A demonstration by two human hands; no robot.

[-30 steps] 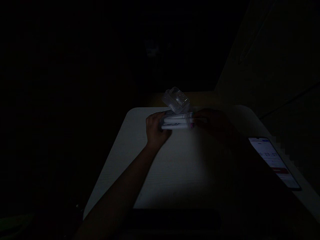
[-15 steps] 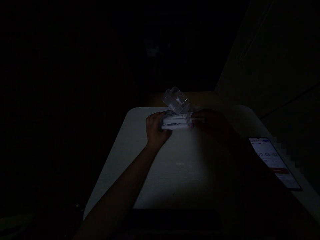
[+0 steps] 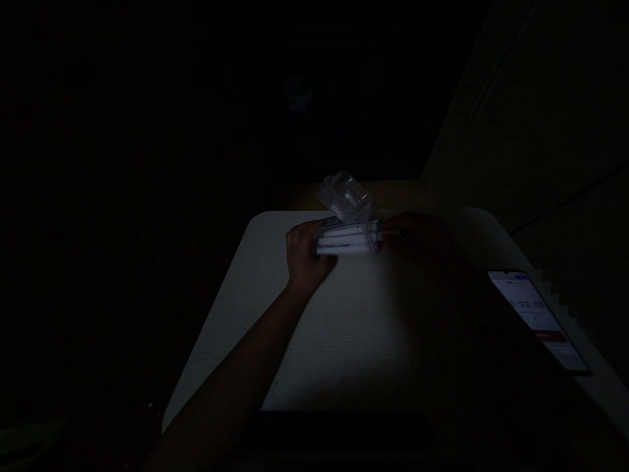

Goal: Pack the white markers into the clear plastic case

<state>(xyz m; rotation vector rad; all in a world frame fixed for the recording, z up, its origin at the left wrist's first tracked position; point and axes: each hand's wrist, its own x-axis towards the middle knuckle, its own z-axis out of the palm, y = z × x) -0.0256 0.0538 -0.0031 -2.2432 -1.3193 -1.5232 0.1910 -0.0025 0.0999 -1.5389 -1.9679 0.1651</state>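
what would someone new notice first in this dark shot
Probably the glowing rectangular smartphone, lying on the right side of the pale, round-cornered table. Next comes the bundle of slim white pen-like sticks near the table's far edge, with the left hand gripping its left end and the shadowed right hand at its right. Just beyond, a clear plastic boxy container sits tilted.

The room is very dark, nearly black across the left and top of the frame. A pale bench (image 3: 236,308) with rounded far corners fills the lower middle, dimly lit at its centre and shadowed toward the lower right. Behind it runs a brownish strip (image 3: 400,191). A dim wall (image 3: 550,118) rises at the right, crossed by a dark line (image 3: 572,198). A greenish patch (image 3: 29,438) shows lower left.
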